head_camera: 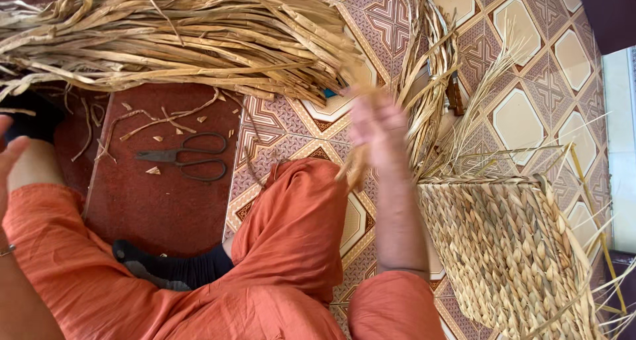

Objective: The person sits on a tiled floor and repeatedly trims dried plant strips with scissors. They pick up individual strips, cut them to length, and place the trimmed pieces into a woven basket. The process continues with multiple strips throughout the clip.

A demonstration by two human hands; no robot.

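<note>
Down by the knees, the orange trousers point(278, 247) fill the near edge, with one dark sock point(169, 270) poking out between the legs. The right hand point(376, 129) is blurred mid-move, fingers closed around a few dry straw strands point(354, 171) that hang toward the knee; I'd say a pinch grip, though the blur hides the fingertips. The left hand point(8, 156) only shows at the frame edge, fingers looking spread and holding nothing that I can see.

Just right of the forearm sits the half-woven basket point(510, 254), loose ends sticking up from its rim. My take: keep the strands pinched low near the weave, pull each one snug before crossing the next, and feed new straw in before the old one runs short.

Count: one basket, one pair of black scissors point(185, 156) on the red mat point(165, 207), one big bundle of straw point(172, 35) at the far side of the tiled floor point(530, 81), a handful of trimmed scraps by the scissors
</note>
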